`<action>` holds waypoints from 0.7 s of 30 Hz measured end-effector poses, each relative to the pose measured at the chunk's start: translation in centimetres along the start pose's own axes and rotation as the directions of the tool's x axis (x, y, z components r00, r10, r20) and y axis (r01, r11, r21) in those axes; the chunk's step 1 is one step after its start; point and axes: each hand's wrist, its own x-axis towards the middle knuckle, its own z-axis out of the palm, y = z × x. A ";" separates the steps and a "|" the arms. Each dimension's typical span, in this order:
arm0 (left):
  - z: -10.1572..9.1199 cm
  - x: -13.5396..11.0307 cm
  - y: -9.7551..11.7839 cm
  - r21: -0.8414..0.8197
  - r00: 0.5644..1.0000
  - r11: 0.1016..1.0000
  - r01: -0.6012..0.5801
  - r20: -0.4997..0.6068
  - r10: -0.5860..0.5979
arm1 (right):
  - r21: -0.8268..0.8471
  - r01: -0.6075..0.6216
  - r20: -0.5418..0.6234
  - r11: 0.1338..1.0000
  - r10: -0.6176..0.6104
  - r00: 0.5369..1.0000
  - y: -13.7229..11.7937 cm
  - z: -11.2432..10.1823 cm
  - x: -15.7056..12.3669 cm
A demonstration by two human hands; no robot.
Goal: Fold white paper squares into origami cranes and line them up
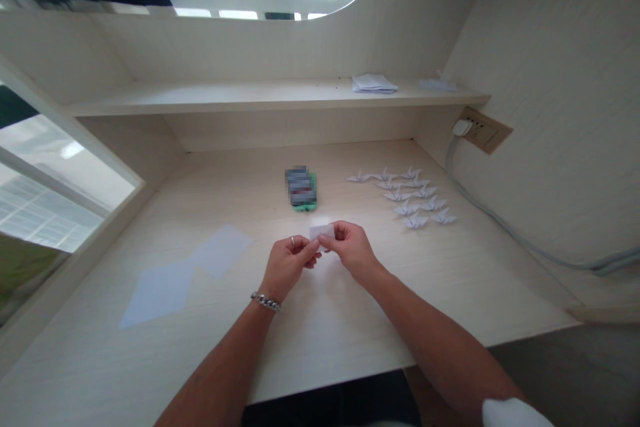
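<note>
My left hand [289, 261], with a ring and a chain bracelet, and my right hand [351, 248] meet above the middle of the desk [320, 327]. Both pinch a small folded piece of white paper [323, 232] between fingers and thumbs. The paper is held just above the desk surface. To the left of my hands lie two flat square paper sheets [187, 270]. Several finished white paper cranes [410, 195] stand in rows at the right back of the desk.
A phone in a green case [301, 188] lies behind my hands. A shelf [270, 95] above carries a stack of paper [373, 83]. A wall socket [481, 128] with a plug and a grey cable [505, 223] runs along the right wall. A window sits at the left.
</note>
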 end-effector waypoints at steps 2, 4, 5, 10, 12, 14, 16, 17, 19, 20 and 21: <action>0.0 0.1 0.0 -0.030 0.999 0.999 -0.015 -0.039 0.014 | 0.021 -0.009 0.003 1.000 0.009 1.000 0.0 0.0 0.0; -0.2 0.2 -0.1 -0.036 0.996 0.997 -0.062 -0.064 0.059 | 0.038 -0.029 0.010 0.999 0.028 1.000 0.0 0.1 -0.1; -0.3 0.3 -0.2 -0.039 0.994 0.995 -0.088 -0.069 0.085 | 0.044 -0.039 0.013 0.998 0.039 0.999 0.0 0.1 -0.1; -0.4 0.4 -0.5 -0.146 0.997 0.987 -0.059 -0.056 0.051 | 0.045 -0.061 0.030 0.997 0.060 0.998 0.0 0.1 -0.3; -0.2 0.3 -0.6 -0.184 0.998 0.982 -0.037 -0.066 0.025 | 0.039 -0.061 0.039 0.997 0.060 0.997 -0.1 0.1 -0.3; 0.2 0.3 -0.5 -0.245 0.996 0.969 -0.028 -0.088 0.007 | 0.038 -0.060 0.045 0.997 0.059 0.997 -0.2 0.0 -0.3; 0.4 0.3 -0.3 -0.326 0.995 0.945 -0.012 -0.100 -0.022 | 0.039 -0.064 0.046 0.997 0.062 0.997 -0.2 0.0 -0.2; 0.4 0.4 -0.2 -0.367 0.993 0.930 -0.006 -0.108 -0.037 | 0.036 -0.069 0.047 0.997 0.067 0.997 -0.1 0.0 -0.3; 0.1 0.6 0.1 -0.439 0.988 0.899 -0.014 -0.143 -0.054 | 0.024 -0.090 0.060 0.996 0.089 0.994 0.1 0.1 -0.4; -0.2 0.7 0.3 -0.466 0.983 0.884 -0.030 -0.173 -0.058 | 0.014 -0.106 0.074 0.994 0.105 0.992 0.2 0.1 -0.5; -0.6 0.9 0.4 -0.479 0.976 0.876 -0.055 -0.212 -0.055 | 0.005 -0.123 0.088 0.992 0.122 0.989 0.3 0.1 -0.6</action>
